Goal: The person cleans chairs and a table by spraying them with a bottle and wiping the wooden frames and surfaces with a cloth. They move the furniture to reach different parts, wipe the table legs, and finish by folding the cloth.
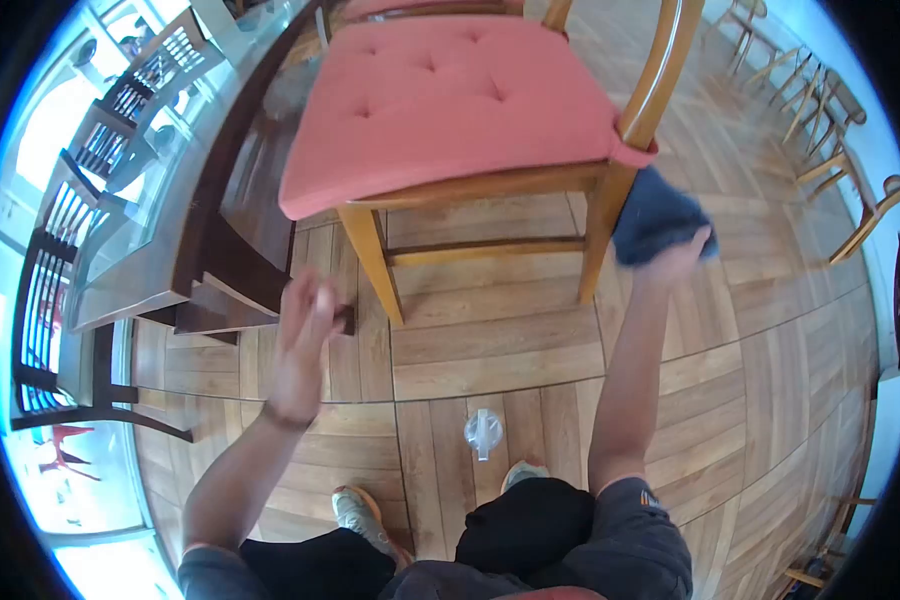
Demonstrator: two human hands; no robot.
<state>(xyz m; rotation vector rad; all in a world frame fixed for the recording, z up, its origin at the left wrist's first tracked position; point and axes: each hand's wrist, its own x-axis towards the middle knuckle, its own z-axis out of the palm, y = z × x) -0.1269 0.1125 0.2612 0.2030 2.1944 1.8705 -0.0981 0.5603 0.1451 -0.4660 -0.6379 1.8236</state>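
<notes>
A wooden chair [597,225] with a tufted pink cushion [450,100] stands upright in front of me. My right hand [678,258] grips a dark blue cloth [660,215], which lies against the chair's right side near the leg and the cushion's corner. To the left of the chair's near left leg, my left hand [308,315] hangs in the air, blurred by motion. It touches neither the chair nor the table, and whether its fingers are apart or pressed together is unclear.
A glass-topped dark table [205,190] runs along the left, with slatted dark chairs [45,300] beyond it. A clear plastic object [483,433] lies on the wood-patterned floor near my feet. More wooden chairs [850,200] line the right wall.
</notes>
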